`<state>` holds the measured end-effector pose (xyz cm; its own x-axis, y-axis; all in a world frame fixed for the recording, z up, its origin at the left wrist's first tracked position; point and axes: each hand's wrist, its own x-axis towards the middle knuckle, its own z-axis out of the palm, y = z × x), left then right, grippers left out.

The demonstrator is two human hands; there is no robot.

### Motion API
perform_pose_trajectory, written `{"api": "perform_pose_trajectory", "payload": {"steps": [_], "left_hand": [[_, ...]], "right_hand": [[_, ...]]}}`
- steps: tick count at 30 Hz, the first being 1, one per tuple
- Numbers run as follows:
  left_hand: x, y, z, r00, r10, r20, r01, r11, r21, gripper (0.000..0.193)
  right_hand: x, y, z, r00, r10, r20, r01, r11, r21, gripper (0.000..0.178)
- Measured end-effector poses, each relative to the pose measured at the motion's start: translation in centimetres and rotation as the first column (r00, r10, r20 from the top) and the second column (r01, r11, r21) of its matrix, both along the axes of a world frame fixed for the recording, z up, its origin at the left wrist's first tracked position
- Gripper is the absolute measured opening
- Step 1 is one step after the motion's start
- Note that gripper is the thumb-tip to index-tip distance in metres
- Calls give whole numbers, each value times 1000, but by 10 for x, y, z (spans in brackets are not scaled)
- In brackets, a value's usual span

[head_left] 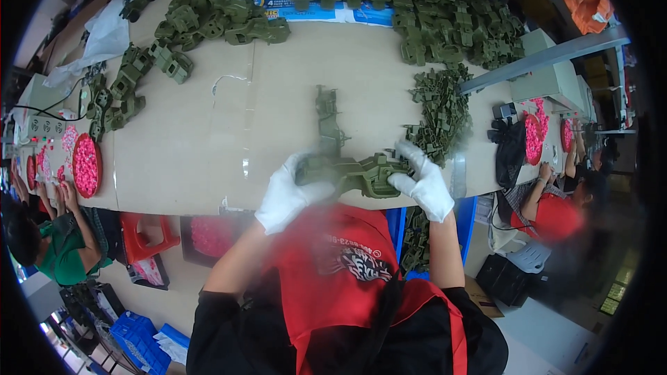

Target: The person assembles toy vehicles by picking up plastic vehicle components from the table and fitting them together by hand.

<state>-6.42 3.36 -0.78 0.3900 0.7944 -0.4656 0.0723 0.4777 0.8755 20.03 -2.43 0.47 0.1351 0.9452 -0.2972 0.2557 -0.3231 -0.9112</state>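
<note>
At the table's near edge I hold an olive-green plastic toy vehicle body (375, 175) level between my gloved hands. My left hand (288, 193) is closed round its left end, partly blurred. My right hand (425, 184) grips the right end between thumb and fingers. Just beyond the body, a long, narrow olive-green plastic part (328, 117) lies on the table, pointing away from me; whether it touches the body I cannot tell. To the right, close by my right hand, is a heap of small olive-green plastic parts (439, 107).
More vehicle bodies are piled at the far left (208, 17) and far right (462, 24). A grey metal bar (549, 61) slants over the table's right side. A blue crate (464, 226) with green parts stands below the edge. People sit at both sides near red trays (87, 164) of pink pieces.
</note>
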Motion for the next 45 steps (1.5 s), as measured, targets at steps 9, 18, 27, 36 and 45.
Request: {"api": "perform_pose_trajectory", "payload": {"steps": [9,18,27,36,45], "left_hand": [[3,-11,17,972,-223,-76,224,975,-1,62],[-8,-29,-13,935,-352,-49,354,935,35,58],[1,-23,-8,912,-386,-139,395,918,44,66],[16,-8,6,851,-428,-303,502,833,233,74],[46,63,-32,901,-426,-78,433,882,188,72]], "right_hand": [[-81,30,27,765,569,300,-535,822,-195,66],[-68,-3,-14,888,383,-255,-444,859,-254,48],[-65,-7,-33,879,116,-462,-274,916,-293,52],[-51,1,15,570,741,356,-653,671,-351,84],[31,51,6,691,715,101,-692,696,-192,95]]}}
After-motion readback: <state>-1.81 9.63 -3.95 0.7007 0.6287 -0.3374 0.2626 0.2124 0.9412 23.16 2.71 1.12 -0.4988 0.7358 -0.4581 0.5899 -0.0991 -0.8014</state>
